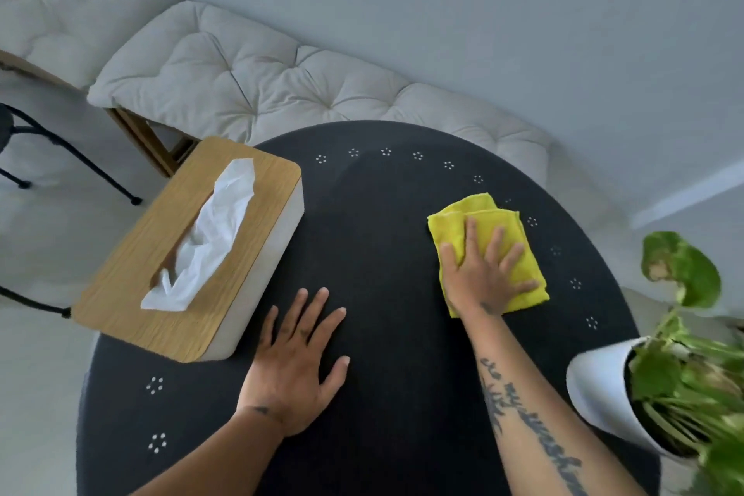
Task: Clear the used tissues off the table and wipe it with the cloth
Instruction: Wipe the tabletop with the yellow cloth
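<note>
Wiping step: my right hand (485, 274) presses flat on the cloth (489, 250); my left hand (296, 358) lies open, empty, on the table (382, 213). No loose tissues show, so next I sweep the cloth toward the tissue box (189, 250).

Home living room, cushioned bench (241, 68) along wall, round dark table (382, 334), tissue box (193, 254), potted plant (676, 374)

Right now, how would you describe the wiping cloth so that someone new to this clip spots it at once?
Start at the round dark table that fills the middle of the view. On its right half, between the wooden-topped tissue box and the potted plant, lies the cloth, pressed flat under the right hand. It is folded and the only bright yellow thing there.
</note>
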